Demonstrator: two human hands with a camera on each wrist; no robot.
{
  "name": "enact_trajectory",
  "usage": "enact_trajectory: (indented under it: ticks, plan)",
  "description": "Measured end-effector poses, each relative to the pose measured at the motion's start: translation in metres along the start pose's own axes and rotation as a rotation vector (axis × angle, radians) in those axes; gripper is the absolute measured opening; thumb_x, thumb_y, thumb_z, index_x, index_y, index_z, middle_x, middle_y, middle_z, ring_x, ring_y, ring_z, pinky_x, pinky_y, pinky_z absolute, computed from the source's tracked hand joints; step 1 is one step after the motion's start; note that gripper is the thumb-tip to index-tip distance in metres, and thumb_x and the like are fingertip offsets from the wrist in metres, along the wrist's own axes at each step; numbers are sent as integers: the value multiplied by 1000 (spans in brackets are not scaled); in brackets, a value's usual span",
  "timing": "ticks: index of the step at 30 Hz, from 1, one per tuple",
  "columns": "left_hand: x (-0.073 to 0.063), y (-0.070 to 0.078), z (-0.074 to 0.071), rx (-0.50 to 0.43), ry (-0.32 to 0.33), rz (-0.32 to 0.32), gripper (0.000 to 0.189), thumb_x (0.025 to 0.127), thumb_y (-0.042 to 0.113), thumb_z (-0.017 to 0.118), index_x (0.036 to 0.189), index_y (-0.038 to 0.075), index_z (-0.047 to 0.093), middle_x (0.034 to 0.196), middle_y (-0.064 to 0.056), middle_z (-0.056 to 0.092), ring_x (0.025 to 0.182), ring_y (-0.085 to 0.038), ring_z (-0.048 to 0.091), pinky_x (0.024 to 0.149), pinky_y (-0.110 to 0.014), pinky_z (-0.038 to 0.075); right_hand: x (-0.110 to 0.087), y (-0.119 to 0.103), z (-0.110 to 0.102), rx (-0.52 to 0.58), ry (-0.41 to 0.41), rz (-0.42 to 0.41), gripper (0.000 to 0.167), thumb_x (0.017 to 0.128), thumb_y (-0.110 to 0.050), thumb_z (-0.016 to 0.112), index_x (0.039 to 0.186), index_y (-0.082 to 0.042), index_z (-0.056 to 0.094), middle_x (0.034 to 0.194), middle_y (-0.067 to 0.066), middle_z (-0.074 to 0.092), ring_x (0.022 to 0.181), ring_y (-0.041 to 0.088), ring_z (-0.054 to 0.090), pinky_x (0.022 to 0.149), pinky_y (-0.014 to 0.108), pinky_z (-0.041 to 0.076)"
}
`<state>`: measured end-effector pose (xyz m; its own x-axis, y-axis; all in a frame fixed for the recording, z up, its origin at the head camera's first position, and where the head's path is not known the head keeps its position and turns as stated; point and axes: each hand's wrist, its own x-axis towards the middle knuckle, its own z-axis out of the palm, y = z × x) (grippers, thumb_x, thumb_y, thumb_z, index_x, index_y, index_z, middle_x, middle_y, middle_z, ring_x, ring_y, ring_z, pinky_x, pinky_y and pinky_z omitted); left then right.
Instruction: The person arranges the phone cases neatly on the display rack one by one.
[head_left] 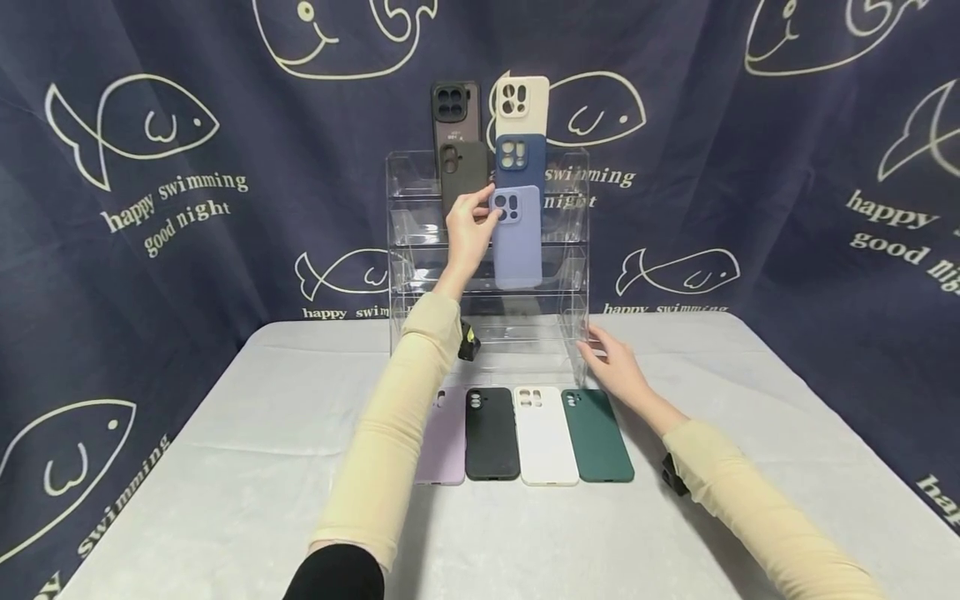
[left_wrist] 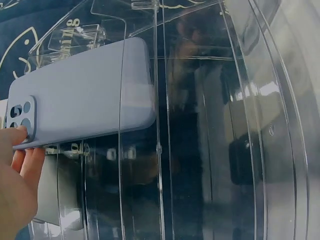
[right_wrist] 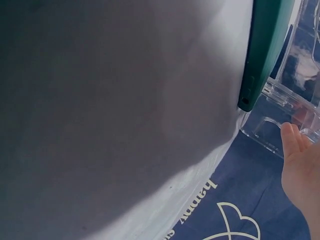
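My left hand [head_left: 470,231] pinches a lavender-blue phone case [head_left: 518,250] by its camera-cutout corner, thumb in front and fingers behind. The case stands upright in a middle tier of the clear acrylic display rack [head_left: 487,331]; in the left wrist view its lower end sits behind the clear front lip. Directly above it are a dark blue case [head_left: 531,167] and a cream case [head_left: 536,104]. A dark grey case [head_left: 468,171] and a black-framed case [head_left: 459,121] stand to their left. My right hand [head_left: 617,367] touches the rack's lower right side with extended fingers.
Before the rack, a row lies on the white-covered table [head_left: 247,467]: a light purple case [head_left: 446,446], a black case [head_left: 492,437], a white case [head_left: 547,442] and a dark green case [head_left: 602,442]. A blue fish-print curtain [head_left: 180,317] hangs behind.
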<state>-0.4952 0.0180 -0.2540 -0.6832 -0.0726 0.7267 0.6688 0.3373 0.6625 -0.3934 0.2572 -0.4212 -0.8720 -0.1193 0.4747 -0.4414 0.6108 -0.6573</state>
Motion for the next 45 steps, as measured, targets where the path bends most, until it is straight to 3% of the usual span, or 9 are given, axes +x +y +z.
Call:
enact_trajectory:
  ticks: [5,12,25,32,36,40,45]
  plan:
    - [-3,-2,-9,17,-57,-6,42,84,0,66,126,3,58,116,-17,59,98,-25,65,82,-13,53,2,0,4,6,-5,1,49,97,-22,52,137,5,41,134,26,49,114,40,56,94,47,50]
    - [-13,-6,-25,-7,-59,-22,40,85,5,67,123,-1,58,114,-19,63,100,-28,65,86,-22,55,3,0,6,7,-7,-6,51,97,-23,52,137,6,40,135,26,48,115,40,55,94,47,50]
    - [-51,-14,-49,-49,-156,-56,47,83,9,71,125,-3,53,119,-20,63,109,-29,62,93,-29,52,0,5,2,-5,-5,-11,51,97,-24,52,137,6,40,133,28,49,113,42,55,93,49,50]
    - [-79,-20,-76,-78,-164,-65,49,83,11,71,126,-4,52,120,-22,61,110,-33,60,97,-37,51,-1,6,1,-8,-15,-9,53,97,-25,51,137,7,39,135,28,47,114,43,54,94,51,49]
    - [-95,-21,-96,-31,-156,-55,46,83,11,71,125,-2,54,119,-19,62,109,-31,61,95,-34,52,0,8,2,-6,-19,-8,53,98,-26,50,138,7,38,135,28,46,115,43,53,94,51,49]
    - [-105,-26,-114,22,-130,-47,41,83,11,71,120,0,58,117,-18,64,105,-30,63,91,-31,54,1,10,2,5,-19,-14,53,98,-27,50,137,6,39,134,29,48,114,43,54,95,51,49]
    - [-115,-31,-137,38,-99,-39,39,82,9,72,117,-3,59,113,-22,64,99,-33,65,88,-37,56,3,8,2,6,-2,-32,52,98,-25,50,136,8,39,132,30,48,113,44,54,94,50,49]
